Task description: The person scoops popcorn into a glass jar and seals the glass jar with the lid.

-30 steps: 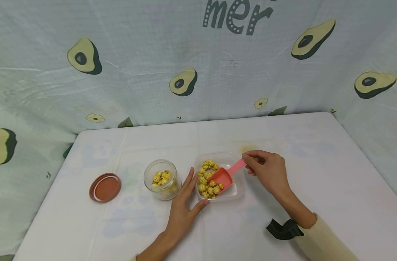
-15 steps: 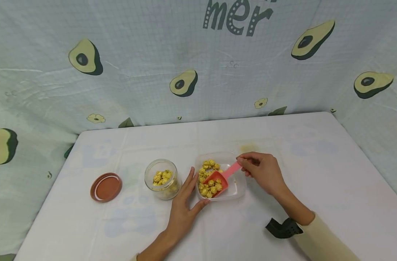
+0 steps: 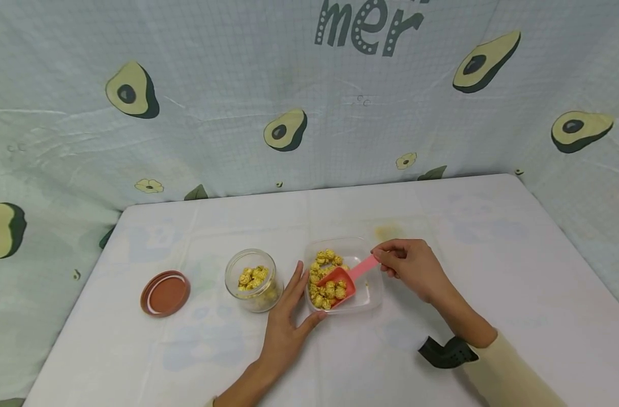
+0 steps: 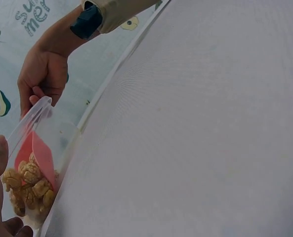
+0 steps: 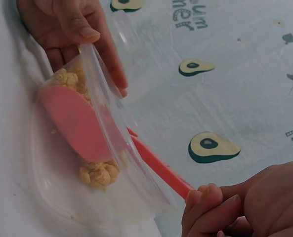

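Note:
My right hand pinches the end of the handle of a pink scoop. The scoop's bowl lies in a clear plastic container, among yellow popcorn gathered at the container's left side. With straight fingers and the thumb spread apart, my left hand rests against the container's left wall and near corner. In the right wrist view, the scoop bowl shows through the clear wall, with popcorn beside it. The left wrist view shows popcorn against the scoop.
Just left of my left hand stands an open glass jar with popcorn in it. A round brown lid lies farther left on the white-covered table. Behind the table hangs an avocado-print cloth.
The scoop and my right hand have shifted slightly left over the last second, with more popcorn now in the scoop's bowl. My left hand, the jar and the lid keep their places.

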